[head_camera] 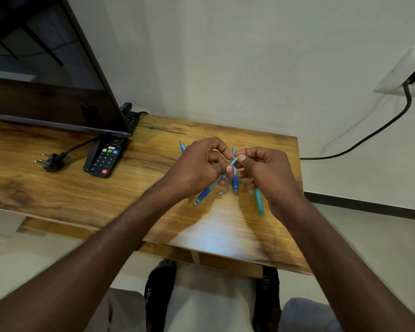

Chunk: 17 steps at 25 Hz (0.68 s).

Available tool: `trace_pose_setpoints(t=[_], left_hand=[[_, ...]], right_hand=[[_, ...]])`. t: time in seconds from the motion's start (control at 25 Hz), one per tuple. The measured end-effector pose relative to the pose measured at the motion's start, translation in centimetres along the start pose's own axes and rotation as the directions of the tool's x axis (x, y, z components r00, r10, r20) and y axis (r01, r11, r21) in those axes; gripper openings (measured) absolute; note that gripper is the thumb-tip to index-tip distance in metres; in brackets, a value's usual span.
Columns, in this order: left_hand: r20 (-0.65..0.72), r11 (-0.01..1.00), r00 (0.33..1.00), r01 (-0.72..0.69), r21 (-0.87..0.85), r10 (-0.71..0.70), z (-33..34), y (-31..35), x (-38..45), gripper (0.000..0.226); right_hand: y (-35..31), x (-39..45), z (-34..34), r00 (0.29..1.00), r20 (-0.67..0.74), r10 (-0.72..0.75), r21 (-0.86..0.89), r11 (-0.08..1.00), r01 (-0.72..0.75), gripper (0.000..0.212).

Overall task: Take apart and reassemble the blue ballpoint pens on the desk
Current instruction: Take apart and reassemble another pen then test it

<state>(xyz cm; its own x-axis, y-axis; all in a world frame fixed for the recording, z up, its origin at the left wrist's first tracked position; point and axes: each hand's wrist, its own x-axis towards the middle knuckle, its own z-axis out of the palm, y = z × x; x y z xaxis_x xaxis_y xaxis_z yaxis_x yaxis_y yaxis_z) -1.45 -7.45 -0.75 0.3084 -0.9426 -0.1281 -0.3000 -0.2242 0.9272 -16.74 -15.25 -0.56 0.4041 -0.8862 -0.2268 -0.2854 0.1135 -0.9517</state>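
Mid-task: slim blue plastic ballpoint pen [207, 191] pinched above wooden surface [82, 188] by left hand [197, 166] and right hand [261, 168], second blue pen [235, 180], teal barrel piece [259, 202] and small grey metal part [221, 193] lying beneath, reassembly seemingly unfinished.

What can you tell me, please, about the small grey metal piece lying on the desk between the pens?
The small grey metal piece is a short, stubby cylinder, seemingly a loose pen part, though too small to identify. It lies flat on the wooden desk, between the tip of the blue ballpoint pen held in both hands and the tip of a second blue pen. Nothing touches it except the desk; both hands are above and clear of it.
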Motion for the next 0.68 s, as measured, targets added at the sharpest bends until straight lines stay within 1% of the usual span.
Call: trace_pose_setpoints(t=[0.16,0.36,0.44,0.56,0.68], left_hand=[[-0.009,1.000,1.000,-0.008,0.010,0.008,-0.1,-0.1,0.0,0.018],[-0.010,1.000,1.000,-0.005,0.008,0.005,-0.4,-0.2,-0.1,0.020],[-0.010,1.000,1.000,-0.002,0.001,0.002,-0.2,-0.2,-0.3,0.019],[-0.010,1.000,1.000,0.000,0.001,0.000,-0.4,-0.4,-0.2,0.018],[0.046,0.998,0.999,0.010,0.059,-0.013,-1.1,-0.4,-0.3,0.025]], right_hand=[[-0.3,-0.1,-0.1,1.000,0.017,-0.012,0.002,1.000,0.012,0.012],[0.0,-0.1,0.0,0.998,0.008,-0.055,-0.088,0.995,0.056,0.011],[0.1,-0.2,0.0,0.998,0.008,-0.062,-0.095,0.993,0.063,0.011],[0.0,-0.2,0.0,0.999,0.019,-0.050,-0.065,0.997,0.051,0.010],[-0.3,-0.5,0.0,0.998,0.064,-0.002,0.064,0.998,-0.003,0.013]])
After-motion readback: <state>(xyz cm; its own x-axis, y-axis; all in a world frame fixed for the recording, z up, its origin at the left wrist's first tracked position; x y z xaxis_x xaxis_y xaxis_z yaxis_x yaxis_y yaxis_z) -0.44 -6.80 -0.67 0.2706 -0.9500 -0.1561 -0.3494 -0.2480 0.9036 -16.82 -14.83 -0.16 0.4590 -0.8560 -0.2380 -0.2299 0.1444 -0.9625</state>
